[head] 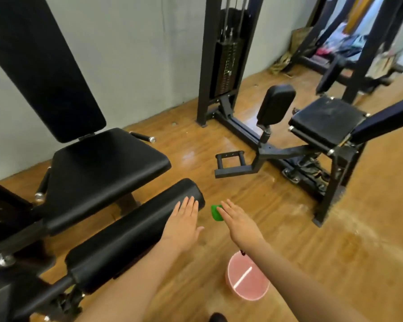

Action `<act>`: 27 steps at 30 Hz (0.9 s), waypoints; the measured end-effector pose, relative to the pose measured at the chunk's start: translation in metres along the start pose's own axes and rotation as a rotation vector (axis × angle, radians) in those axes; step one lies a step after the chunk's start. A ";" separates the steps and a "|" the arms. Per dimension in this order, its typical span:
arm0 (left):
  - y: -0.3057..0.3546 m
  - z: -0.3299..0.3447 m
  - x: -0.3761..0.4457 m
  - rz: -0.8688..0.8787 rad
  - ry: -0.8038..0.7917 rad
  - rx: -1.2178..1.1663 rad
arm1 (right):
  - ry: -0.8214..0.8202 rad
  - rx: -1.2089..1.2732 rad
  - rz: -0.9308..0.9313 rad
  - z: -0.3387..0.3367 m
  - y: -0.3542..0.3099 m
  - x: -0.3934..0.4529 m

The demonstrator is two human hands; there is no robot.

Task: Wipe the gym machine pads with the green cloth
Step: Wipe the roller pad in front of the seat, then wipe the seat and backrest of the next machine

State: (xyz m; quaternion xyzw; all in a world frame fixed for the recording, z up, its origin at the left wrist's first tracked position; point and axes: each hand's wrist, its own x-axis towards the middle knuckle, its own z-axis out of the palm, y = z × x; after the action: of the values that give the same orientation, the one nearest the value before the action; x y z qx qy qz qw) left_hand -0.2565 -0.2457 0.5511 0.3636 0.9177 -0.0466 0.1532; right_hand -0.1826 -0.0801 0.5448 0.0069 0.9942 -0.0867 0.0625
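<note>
We find no readable text, label, brand, number or sign on anything in view; no surface shows legible marks.

Two hands are out in front, the left hand (184, 223) and the right hand (239, 223), both with straight fingers. One green cloth (215, 213) shows between them, partly hidden by the right hand. One pink bucket (247, 277) stands on the floor.

The near machine has three black pads: one long back pad (44, 66), one seat pad (102, 175) and one roller pad (130, 238). Two chrome-capped handles stick out beside its seat, one behind (143, 137) and one in front (41, 190).

The second machine has one seat pad (327, 123) and one small upright pad (276, 104), plus one footrest (229, 159). One weight stack (228, 63) stands against the wall. More frames at the far right are too blurred to count.
</note>
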 end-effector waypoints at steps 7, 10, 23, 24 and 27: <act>0.094 -0.051 0.073 0.124 0.080 0.004 | 0.114 0.021 0.088 -0.046 0.099 -0.014; 0.119 -0.064 0.101 0.166 0.095 0.007 | 0.102 0.023 0.142 -0.056 0.134 -0.009; 0.141 -0.082 0.276 0.313 0.035 -0.029 | 0.031 0.053 0.333 -0.077 0.253 0.086; 0.143 -0.085 0.291 0.343 0.022 -0.022 | 0.028 0.059 0.363 -0.081 0.262 0.095; 0.149 -0.100 0.335 0.433 0.010 0.010 | 0.018 0.077 0.425 -0.094 0.289 0.122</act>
State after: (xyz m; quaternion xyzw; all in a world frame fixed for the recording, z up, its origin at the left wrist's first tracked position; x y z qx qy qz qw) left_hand -0.4101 0.1021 0.5439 0.5532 0.8187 -0.0154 0.1530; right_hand -0.3084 0.2213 0.5720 0.2196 0.9669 -0.1094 0.0704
